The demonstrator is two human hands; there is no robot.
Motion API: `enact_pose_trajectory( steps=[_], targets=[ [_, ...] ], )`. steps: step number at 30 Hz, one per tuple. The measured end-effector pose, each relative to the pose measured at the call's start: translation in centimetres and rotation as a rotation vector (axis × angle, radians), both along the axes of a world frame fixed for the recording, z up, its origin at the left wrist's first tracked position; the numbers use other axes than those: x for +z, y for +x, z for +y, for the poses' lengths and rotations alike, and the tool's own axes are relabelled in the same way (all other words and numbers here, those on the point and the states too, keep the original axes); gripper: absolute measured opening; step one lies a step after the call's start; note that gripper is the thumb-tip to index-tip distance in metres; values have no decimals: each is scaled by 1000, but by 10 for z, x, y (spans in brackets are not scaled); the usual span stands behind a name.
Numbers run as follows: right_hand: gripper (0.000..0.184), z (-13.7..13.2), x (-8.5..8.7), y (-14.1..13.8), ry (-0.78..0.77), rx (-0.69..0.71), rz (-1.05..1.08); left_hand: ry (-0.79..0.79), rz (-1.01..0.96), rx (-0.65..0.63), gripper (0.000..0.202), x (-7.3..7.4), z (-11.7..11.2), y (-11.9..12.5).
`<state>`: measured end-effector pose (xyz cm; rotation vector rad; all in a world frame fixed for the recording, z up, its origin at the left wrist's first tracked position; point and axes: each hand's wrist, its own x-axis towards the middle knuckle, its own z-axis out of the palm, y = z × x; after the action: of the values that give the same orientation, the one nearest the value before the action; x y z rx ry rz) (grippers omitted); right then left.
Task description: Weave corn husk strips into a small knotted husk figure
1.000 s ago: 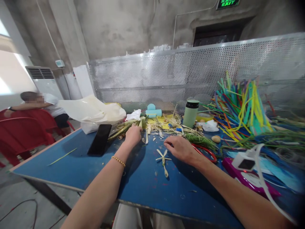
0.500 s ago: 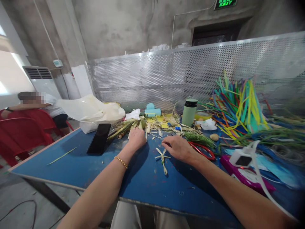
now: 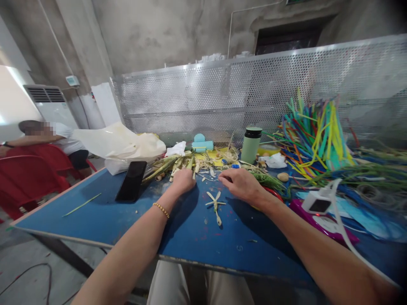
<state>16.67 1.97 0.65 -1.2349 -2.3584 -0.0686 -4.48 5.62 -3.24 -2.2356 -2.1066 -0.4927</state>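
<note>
A small figure woven of pale strips point(image 3: 216, 206), star-shaped with a tail, lies on the blue table point(image 3: 127, 226) between my hands. My left hand point(image 3: 183, 181) is closed at the near end of a heap of green and pale plant stalks point(image 3: 168, 164). Its fingertips are hidden, so I cannot see what it grips. Just beyond the figure, to its right, my right hand point(image 3: 244, 185) has thumb and fingers brought together above plant scraps point(image 3: 208, 171). Whatever may be between those fingertips is too small to tell.
A black phone point(image 3: 131, 181) and a plastic bag point(image 3: 124, 144) lie left. A green bottle point(image 3: 251, 146) stands behind my right hand. Coloured strips point(image 3: 327, 135), a purple power strip point(image 3: 321, 220) and its white cable are on the right. A perforated metal screen point(image 3: 190, 97) borders the back.
My right hand has drawn away from the woven figure, farther back over the table. My left hand stays by the stalks. The camera view has shifted slightly.
</note>
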Motion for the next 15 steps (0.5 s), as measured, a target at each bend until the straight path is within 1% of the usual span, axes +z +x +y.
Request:
enact_pose_trajectory(
  steps=[4, 6, 8, 10, 12, 14, 15],
  targets=[
    [25, 1, 4, 5, 30, -20, 57, -50, -63, 28, 21, 3, -1, -2],
    [25, 1, 5, 6, 36, -26, 65, -57, -134, 68, 14, 8, -1, -5],
    [24, 1, 5, 6, 39, -29, 72, -28, -245, 97, 8, 15, -3, -6],
    [23, 2, 4, 6, 33, -19, 83, -25, -479, 77, 14, 21, -5, -4],
    [22, 3, 3, 5, 19, 8, 116, -103, -784, 22, 18, 26, -9, 1],
    [22, 4, 2, 5, -27, 42, 185, -169, -954, -59, 17, 28, -14, 9],
    [23, 5, 1, 5, -71, 55, 238, -181, -1056, -122, 15, 28, -17, 14]
  ],
)
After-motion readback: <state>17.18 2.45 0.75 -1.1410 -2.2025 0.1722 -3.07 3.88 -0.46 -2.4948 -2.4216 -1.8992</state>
